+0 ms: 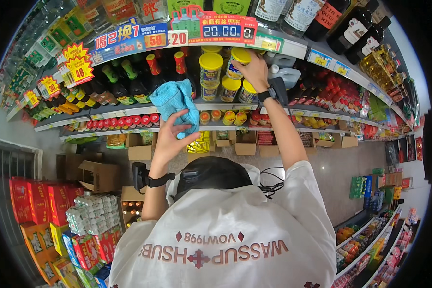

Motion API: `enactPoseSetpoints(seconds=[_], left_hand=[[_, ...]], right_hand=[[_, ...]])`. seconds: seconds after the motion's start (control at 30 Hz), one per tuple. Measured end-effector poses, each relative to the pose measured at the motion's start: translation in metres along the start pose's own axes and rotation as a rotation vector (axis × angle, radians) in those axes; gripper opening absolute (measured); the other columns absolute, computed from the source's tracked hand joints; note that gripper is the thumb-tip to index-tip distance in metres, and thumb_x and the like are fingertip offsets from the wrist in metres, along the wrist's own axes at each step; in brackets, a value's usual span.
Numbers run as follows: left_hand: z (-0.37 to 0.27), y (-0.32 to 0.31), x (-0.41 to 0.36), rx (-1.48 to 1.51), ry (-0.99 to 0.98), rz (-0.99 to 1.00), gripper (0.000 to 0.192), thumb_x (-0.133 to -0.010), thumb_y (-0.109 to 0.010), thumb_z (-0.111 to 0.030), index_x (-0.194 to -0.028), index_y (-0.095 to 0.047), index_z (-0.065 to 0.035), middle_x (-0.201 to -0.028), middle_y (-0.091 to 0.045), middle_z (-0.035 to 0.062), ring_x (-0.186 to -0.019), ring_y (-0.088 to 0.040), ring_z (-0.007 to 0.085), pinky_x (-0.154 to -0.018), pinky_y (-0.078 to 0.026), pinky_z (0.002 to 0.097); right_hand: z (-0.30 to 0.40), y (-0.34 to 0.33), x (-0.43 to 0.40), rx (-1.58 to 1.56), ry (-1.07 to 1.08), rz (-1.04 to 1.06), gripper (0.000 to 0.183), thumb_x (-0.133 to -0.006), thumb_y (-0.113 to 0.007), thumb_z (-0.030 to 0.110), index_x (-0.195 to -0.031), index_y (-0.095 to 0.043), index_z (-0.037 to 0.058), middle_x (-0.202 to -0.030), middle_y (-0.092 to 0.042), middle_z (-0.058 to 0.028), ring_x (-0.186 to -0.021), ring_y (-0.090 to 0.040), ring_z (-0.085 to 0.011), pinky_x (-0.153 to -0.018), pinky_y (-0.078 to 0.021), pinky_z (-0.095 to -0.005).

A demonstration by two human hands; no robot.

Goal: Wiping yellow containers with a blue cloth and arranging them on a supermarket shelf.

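My left hand point(175, 135) is raised at the shelf front with its fingers around the lower part of a light blue cloth point(178, 100), which hangs before dark glass bottles. My right hand point(253, 70) is on a yellow-lidded canister point(234, 64) on the shelf, with fingers at its lid and side. Beneath and beside it stand several more such canisters; one stack point(210, 72) is to the left, another canister point(230, 86) just below. Some of the right hand's fingertips are hidden behind the canister and the price strip.
Dark bottles point(131, 82) with green or red necks stand left of the canisters, and pale plastic jugs point(286, 73) to the right. A shelf edge with price signs point(216, 30) hangs above. Lower shelves hold jars point(229, 117); open cardboard boxes point(245, 148) sit below.
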State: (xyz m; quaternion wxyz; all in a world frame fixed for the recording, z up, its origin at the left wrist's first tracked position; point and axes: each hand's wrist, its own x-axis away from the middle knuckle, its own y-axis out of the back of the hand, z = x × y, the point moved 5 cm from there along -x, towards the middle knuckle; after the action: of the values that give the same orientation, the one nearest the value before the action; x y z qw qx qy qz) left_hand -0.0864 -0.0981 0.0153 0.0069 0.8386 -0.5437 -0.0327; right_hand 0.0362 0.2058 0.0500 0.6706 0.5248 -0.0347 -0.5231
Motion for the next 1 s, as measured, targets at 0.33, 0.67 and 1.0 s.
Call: enactPoseSetpoints(seconds=[0.33,0.67,1.0], left_hand=[[0.012,0.015,0.006,-0.083,0.04,-0.084,0.061,-0.069,-0.078,-0.015,-0.122,-0.049,-0.0066,-0.108,-0.053,0.0113,-0.092,-0.062,0.0189,-0.08,-0.049,0.0319],[0.02,0.005,-0.004,-0.026,0.052,-0.074,0.057,-0.072,-0.076,-0.013,-0.122,-0.05,-0.005,-0.116,-0.042,0.0124,-0.092,-0.062,0.0182,-0.081,-0.05,0.0308],[0.028,-0.006,-0.012,-0.108,0.05,-0.022,0.051,-0.078,-0.069,-0.005,-0.124,-0.046,-0.0035,-0.11,-0.048,0.0093,-0.091,-0.062,0.014,-0.079,-0.049,0.0252]], right_hand=[[-0.002,-0.05,-0.028,0.191,0.121,-0.09,0.055,-0.071,-0.067,0.05,-0.108,-0.057,0.0094,-0.081,-0.063,-0.016,-0.078,-0.062,-0.0335,-0.067,-0.0492,-0.045],[-0.022,-0.076,-0.037,0.055,0.085,-0.144,0.051,-0.074,-0.067,0.042,-0.104,-0.055,0.0031,-0.084,-0.061,-0.0222,-0.077,-0.059,-0.0386,-0.065,-0.0489,-0.0474],[-0.026,-0.081,-0.039,0.078,0.107,-0.042,0.042,-0.079,-0.064,0.036,-0.101,-0.055,0.001,-0.083,-0.059,-0.0225,-0.077,-0.058,-0.0396,-0.066,-0.0477,-0.0476]])
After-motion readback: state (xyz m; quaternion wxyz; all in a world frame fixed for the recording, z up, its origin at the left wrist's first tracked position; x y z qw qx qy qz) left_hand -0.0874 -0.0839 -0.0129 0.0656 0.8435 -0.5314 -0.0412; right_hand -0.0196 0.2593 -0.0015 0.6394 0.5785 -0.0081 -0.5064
